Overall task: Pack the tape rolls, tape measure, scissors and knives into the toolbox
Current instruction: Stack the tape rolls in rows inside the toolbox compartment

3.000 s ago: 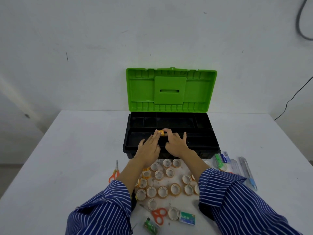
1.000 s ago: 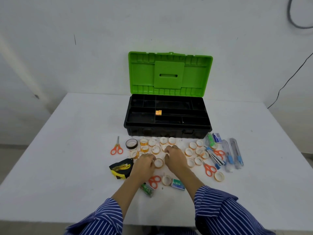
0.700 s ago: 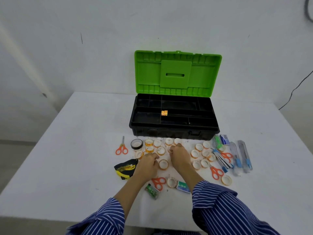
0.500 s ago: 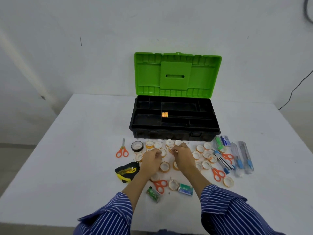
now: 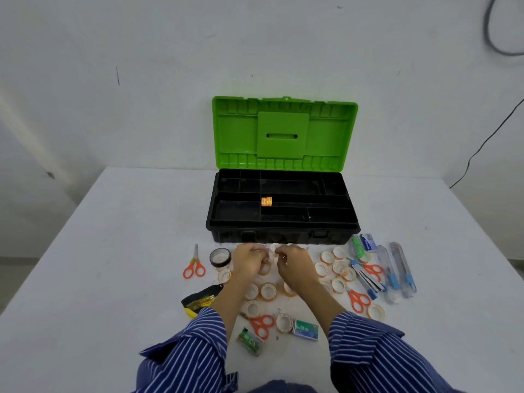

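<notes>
White wall stands behind the worktop [image 5: 119, 251], where the open toolbox [image 5: 283, 236] holds one tape roll [image 5: 266, 201] in a middle compartment. Both hands work among the loose tape rolls [image 5: 331, 265] in front of it; the left hand [image 5: 248, 262] and right hand [image 5: 295, 263] have curled fingers, but what each grip holds I cannot tell. Small rolls can slip and roll off the edge. Compared with a second ago, the hands are nearer the box

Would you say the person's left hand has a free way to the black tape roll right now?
Probably yes. The black tape roll stands just outside the left hand with bare table between them. But that hand seems busy, its fingers curled on small tape rolls, so it must free its grip first.
</notes>
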